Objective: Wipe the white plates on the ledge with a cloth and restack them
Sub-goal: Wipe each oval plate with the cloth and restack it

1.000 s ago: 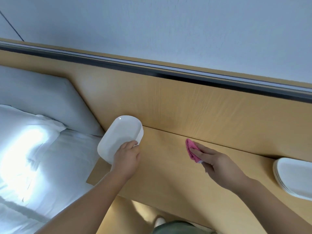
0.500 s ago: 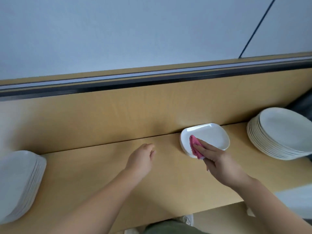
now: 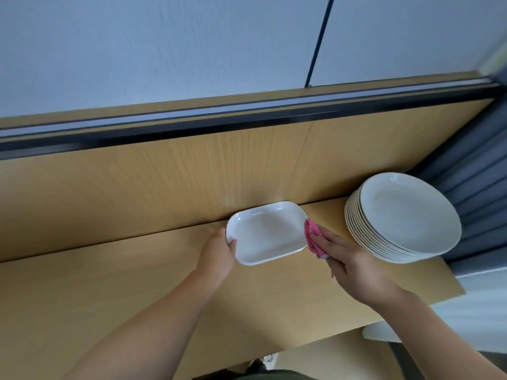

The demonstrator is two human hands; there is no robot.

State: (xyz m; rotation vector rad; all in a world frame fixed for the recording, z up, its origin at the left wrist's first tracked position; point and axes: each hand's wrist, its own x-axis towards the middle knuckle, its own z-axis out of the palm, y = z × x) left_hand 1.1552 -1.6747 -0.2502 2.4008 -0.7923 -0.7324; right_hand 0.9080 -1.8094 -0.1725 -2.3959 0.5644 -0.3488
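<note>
A white rectangular plate (image 3: 267, 233) with rounded corners lies on the wooden ledge (image 3: 137, 283), close to the back panel. My left hand (image 3: 218, 255) grips its left rim, thumb on top. My right hand (image 3: 354, 263) holds a folded pink cloth (image 3: 312, 238) against the plate's right edge. A tall stack of round white plates (image 3: 403, 219) stands on the ledge to the right, apart from both hands.
A wooden back panel (image 3: 164, 187) with a dark rail rises behind the ledge. Grey curtain folds (image 3: 472, 174) hang at the far right. The ledge's right end (image 3: 450, 281) lies just past the round stack. A white object (image 3: 381, 331) shows below the ledge.
The view swung right from the left stack. My left hand, empty half a second ago, now grips the rectangular plate's left rim. The cloth moved from the plate's left side to its right edge.
</note>
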